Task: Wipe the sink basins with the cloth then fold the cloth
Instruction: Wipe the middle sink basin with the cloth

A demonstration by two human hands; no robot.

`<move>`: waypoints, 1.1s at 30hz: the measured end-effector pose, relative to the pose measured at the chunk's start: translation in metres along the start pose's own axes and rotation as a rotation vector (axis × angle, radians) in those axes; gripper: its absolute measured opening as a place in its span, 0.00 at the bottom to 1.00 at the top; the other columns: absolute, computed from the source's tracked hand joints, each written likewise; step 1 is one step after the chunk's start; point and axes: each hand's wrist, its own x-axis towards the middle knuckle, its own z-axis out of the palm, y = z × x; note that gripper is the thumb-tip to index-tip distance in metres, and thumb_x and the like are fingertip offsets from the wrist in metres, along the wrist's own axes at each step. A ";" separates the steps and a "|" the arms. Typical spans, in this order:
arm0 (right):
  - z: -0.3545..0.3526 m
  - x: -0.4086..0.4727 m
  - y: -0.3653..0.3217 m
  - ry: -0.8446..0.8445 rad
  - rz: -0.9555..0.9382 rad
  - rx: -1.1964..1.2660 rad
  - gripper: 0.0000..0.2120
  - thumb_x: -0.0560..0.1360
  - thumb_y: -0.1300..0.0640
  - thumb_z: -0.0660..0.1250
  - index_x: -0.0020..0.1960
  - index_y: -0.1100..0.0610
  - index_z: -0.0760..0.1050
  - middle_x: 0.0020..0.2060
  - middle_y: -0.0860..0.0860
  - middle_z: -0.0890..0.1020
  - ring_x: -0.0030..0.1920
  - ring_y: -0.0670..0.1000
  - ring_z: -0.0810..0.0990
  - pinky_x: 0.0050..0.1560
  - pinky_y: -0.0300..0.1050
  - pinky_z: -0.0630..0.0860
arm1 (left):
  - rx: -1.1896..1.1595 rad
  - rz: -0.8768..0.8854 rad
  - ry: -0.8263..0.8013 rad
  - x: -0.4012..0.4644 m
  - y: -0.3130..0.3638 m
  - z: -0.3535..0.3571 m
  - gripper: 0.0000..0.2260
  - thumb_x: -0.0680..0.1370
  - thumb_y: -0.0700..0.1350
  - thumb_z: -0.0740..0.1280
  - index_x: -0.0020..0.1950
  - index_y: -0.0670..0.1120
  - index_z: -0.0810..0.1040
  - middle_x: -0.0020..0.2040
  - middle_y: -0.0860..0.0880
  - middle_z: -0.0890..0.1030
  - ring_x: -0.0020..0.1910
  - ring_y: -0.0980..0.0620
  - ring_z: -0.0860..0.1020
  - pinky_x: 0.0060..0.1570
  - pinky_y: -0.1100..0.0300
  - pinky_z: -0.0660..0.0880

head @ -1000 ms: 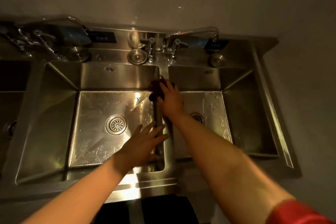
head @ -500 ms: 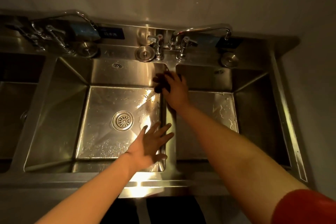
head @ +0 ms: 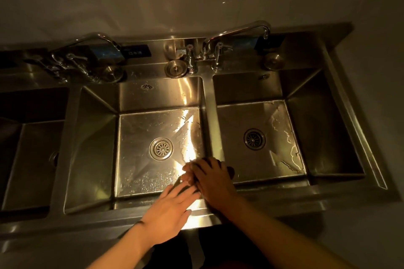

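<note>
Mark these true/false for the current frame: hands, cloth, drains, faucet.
1. The right hand is on the divider near the sink's front edge. True.
2. The left hand is holding the faucet. False: it lies flat, fingers straight, by the middle basin's front right corner.
3. The dark cloth is under the right hand. True.
4. The middle basin's drain is covered by the cloth. False: it is uncovered.

Three steel sink basins [head: 323, 133] side by side, two drain strainers [head: 161, 148] visible in their floors, two swan-neck faucets [head: 238, 30], three loose round plugs [head: 175, 69] on the back ledge, two hands [head: 170, 209].
</note>
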 end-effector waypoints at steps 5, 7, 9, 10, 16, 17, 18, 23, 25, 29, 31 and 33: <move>0.006 0.051 -0.036 -0.034 0.144 0.155 0.22 0.77 0.48 0.66 0.70 0.45 0.70 0.63 0.47 0.76 0.61 0.55 0.74 0.56 0.53 0.76 | 0.023 -0.212 0.010 -0.028 -0.056 -0.018 0.28 0.85 0.58 0.50 0.85 0.60 0.50 0.84 0.62 0.43 0.85 0.52 0.45 0.82 0.46 0.44; 0.013 0.072 -0.051 -0.039 0.268 0.394 0.19 0.78 0.47 0.65 0.68 0.43 0.72 0.63 0.45 0.76 0.62 0.52 0.73 0.58 0.51 0.77 | 0.066 -0.279 0.041 -0.041 -0.083 -0.026 0.28 0.84 0.58 0.51 0.85 0.59 0.52 0.85 0.62 0.43 0.85 0.50 0.48 0.82 0.45 0.48; 0.024 0.092 -0.070 -0.030 0.402 0.752 0.17 0.77 0.52 0.68 0.66 0.48 0.76 0.59 0.45 0.79 0.61 0.50 0.76 0.61 0.51 0.78 | 0.098 -0.320 0.087 -0.053 -0.109 -0.037 0.28 0.84 0.56 0.52 0.85 0.59 0.53 0.85 0.61 0.45 0.85 0.48 0.50 0.82 0.42 0.51; 0.030 0.102 -0.081 -0.024 0.454 0.940 0.16 0.77 0.56 0.69 0.64 0.51 0.78 0.57 0.45 0.80 0.59 0.48 0.79 0.62 0.51 0.78 | 0.103 -0.325 0.109 -0.058 -0.122 -0.043 0.28 0.84 0.55 0.53 0.85 0.59 0.53 0.85 0.61 0.47 0.84 0.48 0.52 0.81 0.41 0.53; 0.059 0.155 -0.135 -0.087 0.660 1.351 0.10 0.78 0.57 0.68 0.59 0.51 0.81 0.49 0.46 0.85 0.51 0.46 0.83 0.58 0.46 0.79 | 0.122 -0.326 0.325 -0.086 -0.191 -0.071 0.32 0.79 0.42 0.65 0.83 0.55 0.62 0.85 0.55 0.56 0.82 0.46 0.60 0.80 0.40 0.59; 0.063 0.162 -0.140 -0.089 0.705 1.390 0.08 0.78 0.56 0.68 0.57 0.50 0.81 0.48 0.46 0.85 0.50 0.46 0.83 0.58 0.47 0.80 | 0.104 -0.348 0.400 -0.090 -0.198 -0.072 0.31 0.78 0.43 0.64 0.82 0.55 0.63 0.85 0.55 0.56 0.82 0.48 0.59 0.82 0.44 0.56; 0.065 0.167 -0.145 -0.095 0.750 1.427 0.07 0.79 0.56 0.68 0.56 0.50 0.81 0.48 0.47 0.85 0.50 0.47 0.83 0.58 0.50 0.80 | 0.085 -0.392 0.468 -0.094 -0.204 -0.075 0.31 0.78 0.45 0.62 0.82 0.56 0.63 0.85 0.56 0.55 0.82 0.51 0.57 0.82 0.49 0.54; 0.093 0.192 -0.183 -0.162 0.841 1.539 0.12 0.79 0.56 0.69 0.62 0.53 0.80 0.53 0.51 0.84 0.57 0.54 0.82 0.60 0.49 0.78 | 0.040 -0.760 0.519 -0.109 -0.246 -0.057 0.31 0.83 0.47 0.64 0.85 0.50 0.56 0.86 0.49 0.55 0.84 0.45 0.55 0.79 0.36 0.60; 0.103 0.198 -0.200 -0.209 0.837 1.550 0.17 0.79 0.50 0.69 0.67 0.47 0.77 0.56 0.47 0.82 0.60 0.50 0.80 0.61 0.44 0.76 | -0.076 -0.846 0.566 -0.109 -0.254 -0.041 0.32 0.83 0.45 0.64 0.85 0.48 0.54 0.86 0.49 0.52 0.84 0.45 0.54 0.79 0.36 0.60; 0.118 0.210 -0.233 -0.287 0.867 1.714 0.23 0.79 0.45 0.69 0.73 0.39 0.71 0.67 0.46 0.78 0.66 0.49 0.77 0.69 0.50 0.74 | -0.225 -0.817 0.708 -0.107 -0.262 -0.025 0.30 0.84 0.51 0.56 0.86 0.57 0.51 0.86 0.59 0.48 0.84 0.54 0.52 0.81 0.42 0.58; 0.122 0.216 -0.256 -0.308 0.834 1.819 0.23 0.79 0.47 0.69 0.73 0.37 0.71 0.67 0.43 0.77 0.68 0.49 0.76 0.70 0.50 0.73 | -0.227 -0.816 0.731 -0.109 -0.263 -0.023 0.27 0.85 0.55 0.53 0.85 0.60 0.51 0.85 0.61 0.49 0.84 0.54 0.53 0.80 0.42 0.57; 0.121 0.223 -0.278 -0.302 0.749 1.850 0.24 0.80 0.48 0.68 0.73 0.36 0.69 0.69 0.40 0.74 0.70 0.45 0.73 0.72 0.46 0.70 | -0.230 -0.828 0.746 -0.109 -0.264 -0.022 0.26 0.86 0.55 0.52 0.85 0.62 0.51 0.85 0.63 0.49 0.84 0.54 0.54 0.80 0.41 0.58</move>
